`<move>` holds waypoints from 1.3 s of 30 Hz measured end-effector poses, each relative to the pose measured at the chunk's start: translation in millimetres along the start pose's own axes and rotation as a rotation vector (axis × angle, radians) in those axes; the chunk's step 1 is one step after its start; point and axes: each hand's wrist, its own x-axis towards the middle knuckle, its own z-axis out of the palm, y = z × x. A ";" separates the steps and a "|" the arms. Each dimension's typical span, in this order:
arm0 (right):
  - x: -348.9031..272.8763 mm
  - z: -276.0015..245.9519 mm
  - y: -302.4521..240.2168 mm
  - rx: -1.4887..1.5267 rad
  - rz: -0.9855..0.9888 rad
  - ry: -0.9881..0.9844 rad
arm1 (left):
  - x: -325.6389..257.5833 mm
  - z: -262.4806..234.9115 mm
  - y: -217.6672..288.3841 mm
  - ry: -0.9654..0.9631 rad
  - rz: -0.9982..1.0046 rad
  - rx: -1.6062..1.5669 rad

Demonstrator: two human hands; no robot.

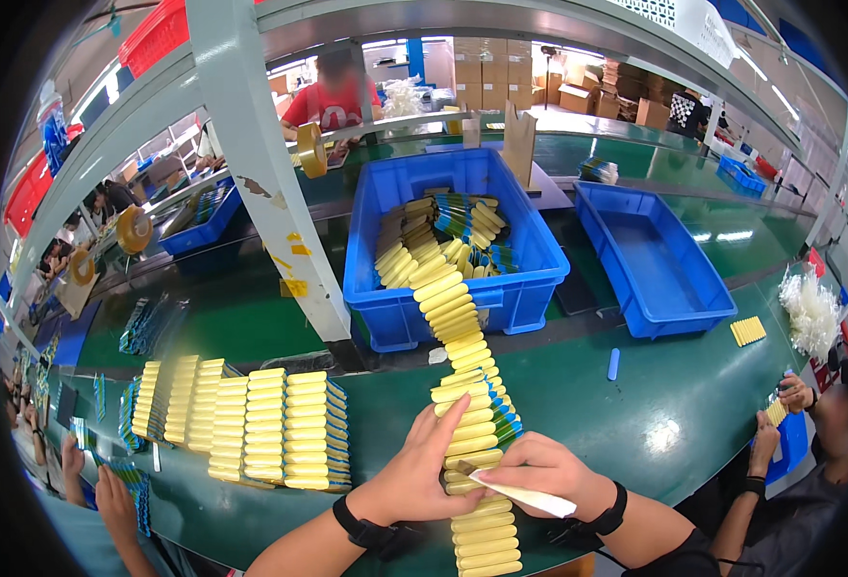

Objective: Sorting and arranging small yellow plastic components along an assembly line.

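The left hand (422, 468) lies flat, fingers spread, on the long row of yellow packets (464, 404) running from the blue bin (515, 288). The right hand (539, 471) pinches a white strip (530, 497). A careless nudge could topple the row.

Packets (462, 385): yellow, blue-edged. Bins (530, 288): blue. Tabletop (655, 404): dark green. Strip (530, 498) in right hand (549, 471): white. Wrist bands (366, 531): black. Shelf crates (155, 34): red.

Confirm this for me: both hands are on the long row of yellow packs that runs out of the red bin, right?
Not quite: the head view shows the bin is blue, not red. Both the left hand and right hand are on the long row of yellow packs running out of it.
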 end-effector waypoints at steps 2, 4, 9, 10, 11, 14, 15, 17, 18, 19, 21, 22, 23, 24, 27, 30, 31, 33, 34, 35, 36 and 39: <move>1.7 0.3 -3.2 -0.025 0.007 -0.036 | 0.3 0.2 0.1 -0.006 0.003 0.025; 10.3 -1.7 -9.8 -0.154 0.026 -0.092 | -0.1 -0.5 -0.4 0.011 0.038 0.078; 10.4 -10.4 -12.4 -0.247 0.100 -0.131 | 0.6 -0.8 -2.6 0.005 0.037 0.049; 8.5 -14.7 -11.2 -0.272 0.119 -0.139 | -0.1 -0.6 -2.5 0.003 0.030 0.045; 5.4 -18.2 -7.1 -0.299 0.126 -0.134 | -1.1 0.0 -3.4 0.005 0.030 0.048; -1.6 -24.5 -0.5 -0.258 0.239 0.079 | -1.6 1.9 -6.6 0.034 0.001 -0.010; -3.5 -25.8 -7.7 -0.003 0.422 0.246 | -1.2 1.5 -6.4 0.055 -0.019 -0.017; -2.7 -29.4 -4.6 0.190 0.391 0.302 | -3.4 -2.2 -4.3 0.077 -0.041 -0.015; -1.1 -31.2 -4.6 0.380 0.361 0.354 | -5.8 -4.9 -1.6 0.082 -0.014 -0.091; 1.0 -28.2 -13.9 0.660 0.412 0.374 | -8.0 -6.6 2.6 0.087 0.014 -0.167; -6.5 -27.8 -18.4 0.641 0.408 0.268 | -6.8 -8.2 25.4 -0.011 0.125 -0.157; -7.8 -26.6 -18.6 0.643 0.407 0.145 | -8.5 -8.7 37.9 -0.063 0.165 -0.129; -7.1 -29.2 -23.8 0.670 0.449 0.048 | -12.2 -6.6 45.0 -0.106 0.159 -0.160; -6.2 -32.4 -30.1 0.695 0.491 -0.050 | -14.7 -4.4 45.6 -0.107 0.162 -0.153; -10.7 -36.0 -33.6 0.871 0.503 -0.187 | -23.7 0.6 44.0 -0.052 0.029 -0.357; -13.2 -43.6 -40.2 1.186 0.689 -0.593 | -11.2 2.2 47.1 0.041 -0.071 -0.945; -15.9 -40.4 -41.1 1.214 0.648 -0.647 | -10.2 2.6 44.3 0.035 -0.087 -1.056; -11.4 -37.6 -45.9 1.244 0.608 -0.700 | -8.5 1.5 39.7 0.011 -0.138 -1.088; 0.0 -39.6 -50.1 1.213 0.668 -0.776 | -9.8 0.0 36.4 -0.007 -0.191 -1.114; 5.9 -40.3 -51.8 1.179 0.728 -0.851 | -11.8 -0.3 31.7 0.000 -0.196 -1.113; 0.8 -33.2 -45.7 1.185 0.727 -0.856 | -14.3 0.2 25.9 0.011 -0.200 -1.019; -16.2 -20.7 -35.5 1.144 0.787 -0.945 | -11.1 3.9 5.4 0.007 -0.155 -0.720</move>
